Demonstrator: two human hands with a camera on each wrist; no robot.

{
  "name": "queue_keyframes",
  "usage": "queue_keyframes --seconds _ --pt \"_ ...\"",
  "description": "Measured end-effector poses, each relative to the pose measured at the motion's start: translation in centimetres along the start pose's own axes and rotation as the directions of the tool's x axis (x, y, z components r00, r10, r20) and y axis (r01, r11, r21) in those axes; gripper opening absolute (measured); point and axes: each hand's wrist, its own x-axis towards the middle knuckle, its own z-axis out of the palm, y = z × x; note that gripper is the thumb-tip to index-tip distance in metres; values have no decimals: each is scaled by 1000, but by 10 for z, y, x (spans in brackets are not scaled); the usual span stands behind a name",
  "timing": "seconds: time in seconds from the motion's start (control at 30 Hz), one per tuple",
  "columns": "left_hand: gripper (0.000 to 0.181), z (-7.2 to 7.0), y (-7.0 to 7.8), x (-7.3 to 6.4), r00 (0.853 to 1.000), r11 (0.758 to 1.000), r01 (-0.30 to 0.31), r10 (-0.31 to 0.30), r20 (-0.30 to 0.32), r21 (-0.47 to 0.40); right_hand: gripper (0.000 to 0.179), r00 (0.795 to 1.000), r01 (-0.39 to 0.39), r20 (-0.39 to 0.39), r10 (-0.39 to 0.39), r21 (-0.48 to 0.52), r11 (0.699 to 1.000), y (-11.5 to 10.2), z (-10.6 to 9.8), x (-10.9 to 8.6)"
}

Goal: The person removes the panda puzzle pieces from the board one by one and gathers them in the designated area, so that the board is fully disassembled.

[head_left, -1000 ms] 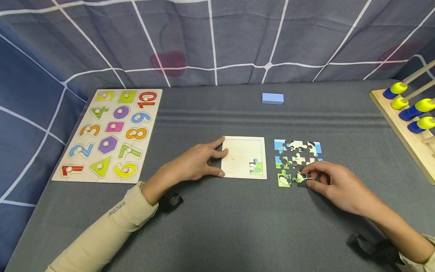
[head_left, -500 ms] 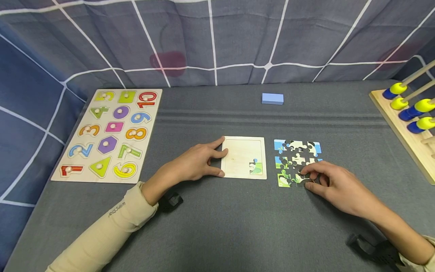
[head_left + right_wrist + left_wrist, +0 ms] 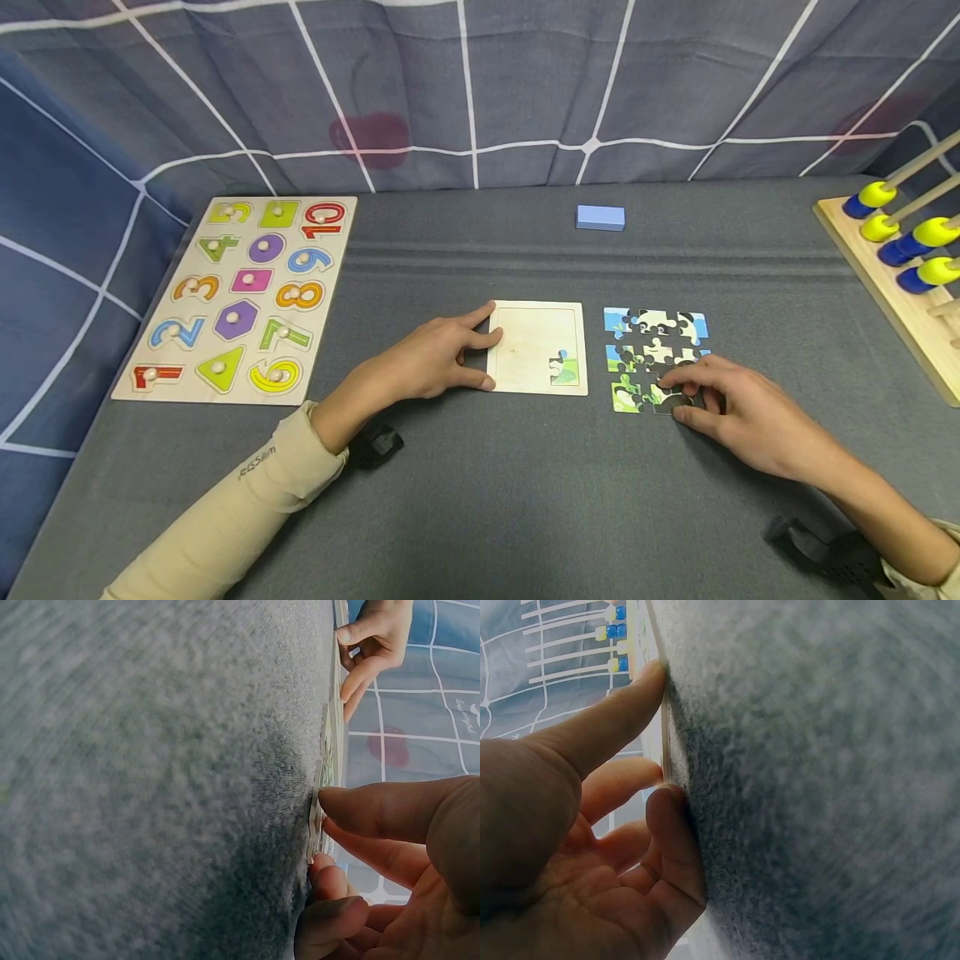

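A pale wooden puzzle board (image 3: 521, 346) lies in the middle of the head view, with one green-and-blue puzzle piece (image 3: 566, 370) in its lower right corner. Along the board's left edge my left hand (image 3: 431, 357) rests its thumb and spread fingers. Right of the board are several panda puzzle pieces (image 3: 654, 322), laid close together in rows. My right hand (image 3: 750, 412) pinches a black, white and green puzzle piece (image 3: 662, 398) in the front row between thumb and fingers. The hand partly covers the lower right of the group. In the right wrist view, the thumb (image 3: 375, 814) touches the thin piece edges.
A number-and-shape peg puzzle (image 3: 258, 333) lies at the left. Near the back stands a small blue block (image 3: 600, 218). A wooden bead frame (image 3: 892, 287) with yellow and blue beads is at the right edge. Behind the table hangs a checked cloth (image 3: 525, 92).
The pinched puzzle piece has shifted slightly left and now lies flatter beside its neighbours; the right hand moved a little with it. The left hand and board stay in place.
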Motion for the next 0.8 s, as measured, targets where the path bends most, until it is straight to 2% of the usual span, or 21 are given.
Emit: queue_keyframes --seconds 0.17,0.43,0.8 --pt "68 0 -1 0 1000 1000 -2 2 1 -1 29 1000 0 -4 0 24 1000 -1 -1 0" --pt "68 -1 0 -1 1000 1000 -7 7 -4 -6 31 999 42 -30 -40 61 997 -7 -6 5" --pt "68 0 -1 0 1000 1000 -8 8 -7 4 32 995 93 -41 -88 149 984 -28 5 26"
